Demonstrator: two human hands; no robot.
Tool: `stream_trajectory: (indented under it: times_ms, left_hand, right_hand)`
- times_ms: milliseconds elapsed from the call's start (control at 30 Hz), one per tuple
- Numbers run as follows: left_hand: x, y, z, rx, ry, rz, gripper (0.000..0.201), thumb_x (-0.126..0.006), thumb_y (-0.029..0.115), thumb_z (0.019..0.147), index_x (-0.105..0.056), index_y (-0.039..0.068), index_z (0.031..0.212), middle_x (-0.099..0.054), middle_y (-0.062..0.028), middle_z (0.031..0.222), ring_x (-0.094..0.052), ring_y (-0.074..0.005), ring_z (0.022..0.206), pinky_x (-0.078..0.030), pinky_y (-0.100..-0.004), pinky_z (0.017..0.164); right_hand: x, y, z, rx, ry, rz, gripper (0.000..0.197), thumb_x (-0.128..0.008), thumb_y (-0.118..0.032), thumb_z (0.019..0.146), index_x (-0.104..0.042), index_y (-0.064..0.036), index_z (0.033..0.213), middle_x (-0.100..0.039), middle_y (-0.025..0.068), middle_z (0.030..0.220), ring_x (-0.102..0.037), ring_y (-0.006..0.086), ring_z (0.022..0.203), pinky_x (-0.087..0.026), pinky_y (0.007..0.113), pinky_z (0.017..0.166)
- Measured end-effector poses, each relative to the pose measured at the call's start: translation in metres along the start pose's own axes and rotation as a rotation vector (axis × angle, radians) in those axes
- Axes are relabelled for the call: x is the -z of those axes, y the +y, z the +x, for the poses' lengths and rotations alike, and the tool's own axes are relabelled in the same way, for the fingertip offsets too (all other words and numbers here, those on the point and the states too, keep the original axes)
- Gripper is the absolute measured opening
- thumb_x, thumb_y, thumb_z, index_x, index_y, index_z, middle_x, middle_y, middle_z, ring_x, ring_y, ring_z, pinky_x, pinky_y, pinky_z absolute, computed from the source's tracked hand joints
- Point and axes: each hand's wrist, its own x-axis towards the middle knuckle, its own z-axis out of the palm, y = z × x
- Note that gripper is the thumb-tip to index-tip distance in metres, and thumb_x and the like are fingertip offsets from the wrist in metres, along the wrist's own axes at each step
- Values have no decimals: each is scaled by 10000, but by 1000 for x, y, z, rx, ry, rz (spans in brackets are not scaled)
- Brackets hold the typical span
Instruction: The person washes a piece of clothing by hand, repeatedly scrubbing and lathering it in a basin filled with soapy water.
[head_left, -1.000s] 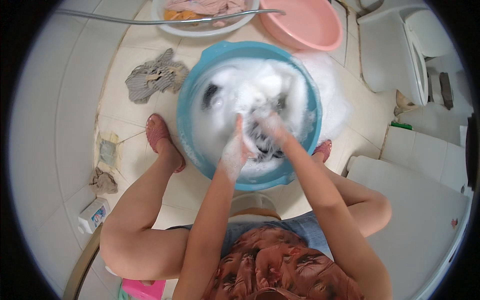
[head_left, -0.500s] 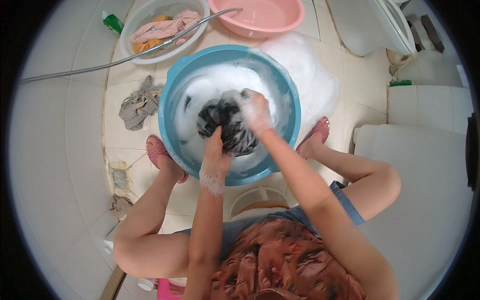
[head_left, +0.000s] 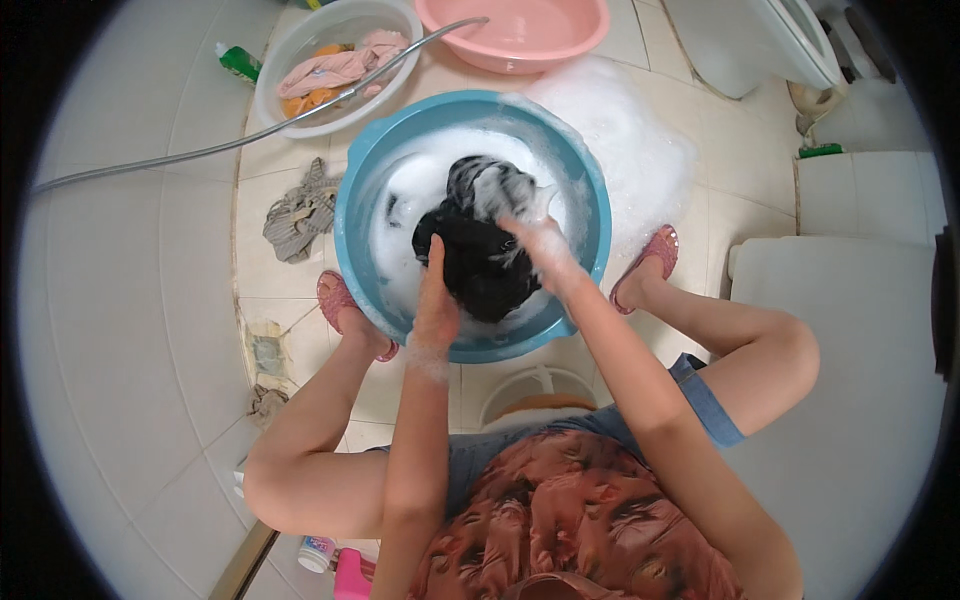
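Washing by hand in a round blue plastic basin (head_left: 505,350) of white suds. The left grip (head_left: 436,305) pinches the near left part of a wet, bunched black cloth (head_left: 485,268), thumb on top, fingers hidden. The right grip (head_left: 547,254) touches the cloth's right side; blur and foam obscure its fingers, so whether they are spread or closed cannot be told. The cloth (foam-streaked at its far end) lies between the 2 grips, inside the basin's outline. Left of the left grip, on the pale tiled floor (head_left: 725,185), lies a crumpled grey striped cloth (head_left: 298,215). Well ahead of both grips are 2 more basins: 1 white, round, with pink and orange fabric (head_left: 325,72), and 1 pink, round, plastic. Beyond the right grip, white foam (head_left: 640,160) covers tiles.
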Motion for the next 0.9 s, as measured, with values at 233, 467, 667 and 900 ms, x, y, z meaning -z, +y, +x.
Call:
stream_trajectory:
  times_ms: [233, 467, 667, 900]
  left_hand:
    - [6, -12, 3, -4, 37, -92, 499, -509, 391, 894, -462, 41, 1246, -512, -42, 1225, -478, -169, 1108, -338, -314, 977]
    - [-22, -35, 18, -41, 87, -67, 465, -502, 363, 896, -471, 39, 1227, -518, -46, 1200, -483, -169, 1090, -356, -310, 948]
    - [4, -13, 11, -62, 75, 22, 436, -496, 340, 897, -478, 37, 1211, -522, -50, 1179, -488, -169, 1075, -372, -307, 923]
    - [-11, -14, 3, -1, 18, 45, 403, -489, 313, 900, -487, 35, 1191, -527, -54, 1154, -493, -169, 1058, -391, -303, 894]
  right_hand:
    - [-61, 27, -73, 888, 142, -1067, 351, -583, -152, 822, -534, -38, 1150, -529, 139, 1142, -507, 268, 1056, -406, 378, 905]
    - [-9, 54, 22, 891, 32, -739, 316, -559, -124, 837, -516, -58, 1143, -525, 100, 1128, -504, 230, 1053, -419, 346, 887]
    - [-78, 29, -62, 749, 260, -775, 280, -559, -177, 835, -550, -48, 1082, -556, 120, 1036, -518, 259, 970, -418, 378, 838]
    - [23, 42, 41, 549, 114, -520, 377, -515, -229, 878, -495, -32, 1198, -537, 111, 1173, -516, 229, 1060, -419, 319, 889]
